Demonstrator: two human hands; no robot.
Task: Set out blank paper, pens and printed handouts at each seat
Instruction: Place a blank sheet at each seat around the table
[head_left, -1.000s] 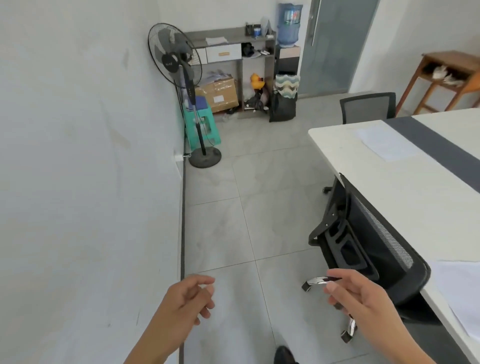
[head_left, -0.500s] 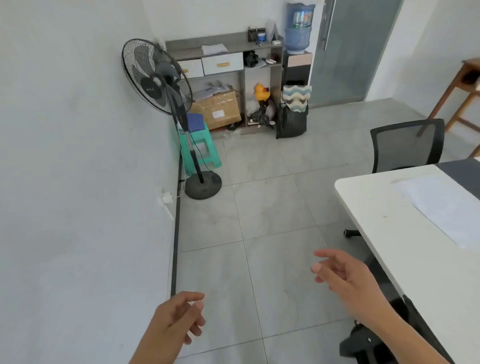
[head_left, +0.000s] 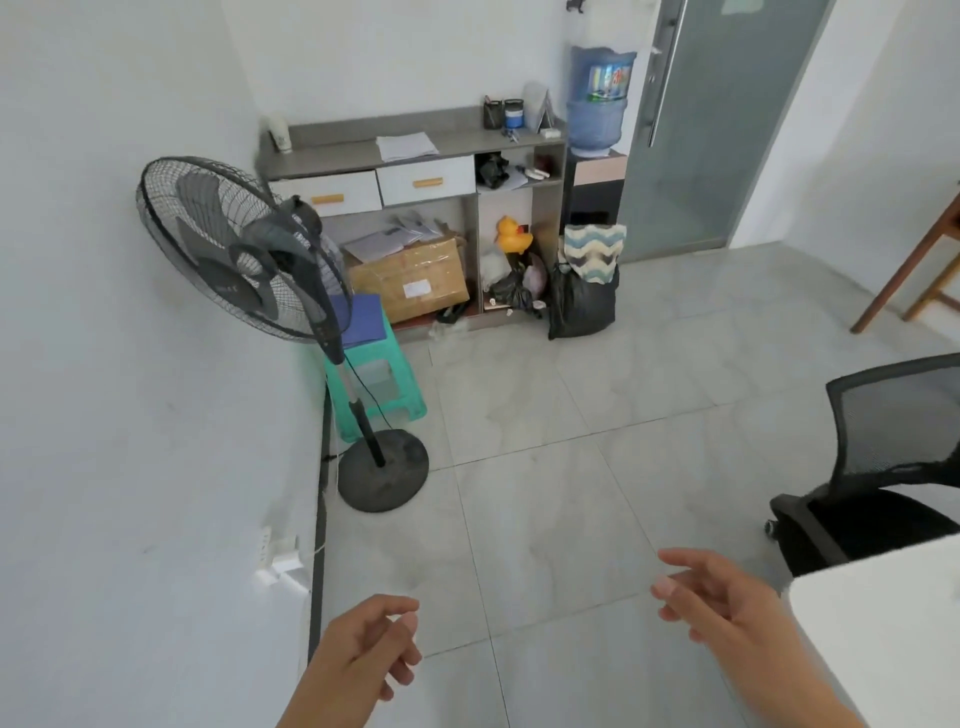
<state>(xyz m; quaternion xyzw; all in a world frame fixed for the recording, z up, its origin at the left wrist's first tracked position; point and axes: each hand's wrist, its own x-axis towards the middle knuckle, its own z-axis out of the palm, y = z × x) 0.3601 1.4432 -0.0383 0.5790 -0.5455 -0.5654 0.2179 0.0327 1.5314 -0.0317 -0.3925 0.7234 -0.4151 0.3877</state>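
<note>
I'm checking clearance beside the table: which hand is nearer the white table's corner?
Right. The right hand hangs just left of the white table corner, close to its edge. The left hand is much farther left, over the floor tiles by the wall.

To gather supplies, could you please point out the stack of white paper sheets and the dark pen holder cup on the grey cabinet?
stack of white paper sheets (head_left: 407, 146): head view, middle of the top sheet.
dark pen holder cup (head_left: 493, 115): head view, its front wall.
</note>
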